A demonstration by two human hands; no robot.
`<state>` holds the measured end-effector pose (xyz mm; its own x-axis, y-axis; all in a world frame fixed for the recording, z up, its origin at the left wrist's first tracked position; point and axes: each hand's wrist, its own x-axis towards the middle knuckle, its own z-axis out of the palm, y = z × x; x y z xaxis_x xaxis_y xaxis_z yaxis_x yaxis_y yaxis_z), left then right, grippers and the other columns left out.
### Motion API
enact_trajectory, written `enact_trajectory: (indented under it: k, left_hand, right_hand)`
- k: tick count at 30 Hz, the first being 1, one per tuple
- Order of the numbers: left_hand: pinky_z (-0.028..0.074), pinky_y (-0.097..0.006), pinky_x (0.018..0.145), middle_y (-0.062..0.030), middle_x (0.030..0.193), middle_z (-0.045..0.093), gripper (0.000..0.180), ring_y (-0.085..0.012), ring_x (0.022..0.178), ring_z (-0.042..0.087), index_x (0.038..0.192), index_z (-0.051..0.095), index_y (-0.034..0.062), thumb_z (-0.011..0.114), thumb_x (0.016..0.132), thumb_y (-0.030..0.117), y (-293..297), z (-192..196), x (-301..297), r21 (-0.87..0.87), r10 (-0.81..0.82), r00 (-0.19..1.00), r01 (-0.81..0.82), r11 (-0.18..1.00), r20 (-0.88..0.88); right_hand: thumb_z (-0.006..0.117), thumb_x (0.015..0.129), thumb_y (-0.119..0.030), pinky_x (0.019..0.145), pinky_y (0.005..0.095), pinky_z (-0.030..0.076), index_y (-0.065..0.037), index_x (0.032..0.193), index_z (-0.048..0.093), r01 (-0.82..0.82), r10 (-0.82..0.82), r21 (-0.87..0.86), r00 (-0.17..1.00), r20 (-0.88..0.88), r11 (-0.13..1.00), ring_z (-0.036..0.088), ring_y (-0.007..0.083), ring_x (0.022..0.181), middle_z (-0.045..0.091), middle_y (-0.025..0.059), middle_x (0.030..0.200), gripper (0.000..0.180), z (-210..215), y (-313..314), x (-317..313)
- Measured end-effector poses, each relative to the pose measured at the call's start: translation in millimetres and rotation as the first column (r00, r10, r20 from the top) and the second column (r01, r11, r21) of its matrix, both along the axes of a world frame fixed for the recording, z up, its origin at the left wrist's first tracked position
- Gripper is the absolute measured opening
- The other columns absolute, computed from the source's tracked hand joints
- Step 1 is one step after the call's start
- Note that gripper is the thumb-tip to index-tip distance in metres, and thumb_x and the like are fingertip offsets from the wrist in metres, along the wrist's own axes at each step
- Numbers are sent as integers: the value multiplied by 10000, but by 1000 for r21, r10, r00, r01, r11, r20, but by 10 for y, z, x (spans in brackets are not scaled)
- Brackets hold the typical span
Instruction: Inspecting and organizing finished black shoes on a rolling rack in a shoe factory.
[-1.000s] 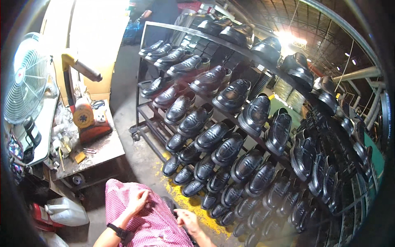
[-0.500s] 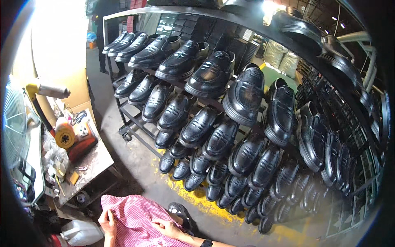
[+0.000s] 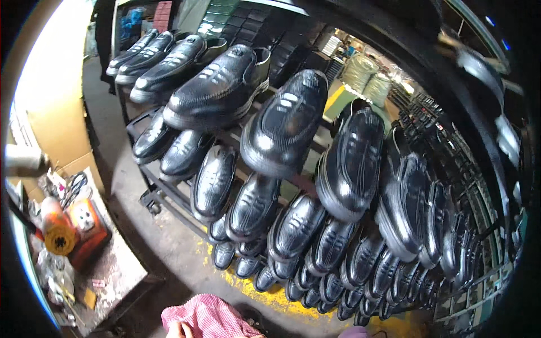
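At the bottom edge my left hand (image 3: pixel 179 330) shows only in part, its fingers closed on a red-and-white checked cloth (image 3: pixel 205 316). The cloth is bunched and spreads to the right of those fingers. My right hand is out of the picture. Beyond the cloth stands a metal rack with tiers of black leather shoes; one large shoe (image 3: pixel 287 124) sits on an upper tier, toes pointing toward me. Neither hand is near the shoes.
To the left stands a worn worktable (image 3: pixel 121 270) with an orange-red tool (image 3: pixel 84 225), plastic scraps and a small yellow block (image 3: pixel 90 298). A cardboard sheet (image 3: pixel 62 112) rises behind it. Yellow paint marks the floor (image 3: pixel 265 298). A purple object (image 3: pixel 356 332) peeks in at the bottom.
The view has shifted closer to the rack, so the shoes look larger. The cloth and my left hand sit lower in the picture, and my right hand has dropped out of it.
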<state>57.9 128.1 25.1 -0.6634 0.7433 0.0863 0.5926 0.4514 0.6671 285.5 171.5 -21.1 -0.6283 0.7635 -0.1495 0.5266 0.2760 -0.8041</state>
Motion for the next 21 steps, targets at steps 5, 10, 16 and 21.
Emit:
enact_trajectory:
  k: [5, 10, 16, 21]
  left_hand:
    - [487, -396, 661, -152, 805, 624, 244, -333, 722, 605, 919, 606, 77, 491, 886, 289, 259, 52, -59, -95, -5, 994, 15, 995, 109]
    - [458, -411, 759, -183, 898, 621, 288, -358, 841, 586, 908, 623, 44, 482, 873, 294, 362, 319, 21, -172, -69, 983, 98, 980, 172]
    - [502, -345, 698, -143, 905, 652, 265, -243, 791, 615, 956, 619, -8, 522, 858, 217, -2, -273, -7, -437, 279, 711, 45, 898, 646]
    - [488, -319, 470, -109, 764, 653, 193, -175, 537, 600, 989, 605, 17, 538, 861, 146, -111, -306, -140, -364, 151, 703, 162, 917, 694]
  right_hand:
    - [523, 860, -381, 619, 425, 433, -124, 925, 621, 56, -38, -170, 993, 107, 984, 565, 332, 685, 594, 165, 745, 282, 177, 190, -49]
    - [593, 800, -301, 614, 411, 431, -102, 1024, 615, 3, 42, -263, 985, 168, 965, 563, 282, 685, 613, 119, 975, 301, 682, 314, 117]
    - [628, 794, -307, 709, 400, 485, -96, 1068, 618, 109, 45, -423, 940, 337, 900, 631, 272, 784, 613, 143, 1054, 346, 1802, 538, 455]
    - [635, 798, -300, 724, 379, 500, -91, 1077, 621, 175, -3, -464, 937, 348, 868, 649, 250, 804, 619, 139, 1062, 348, 2470, 738, 805]
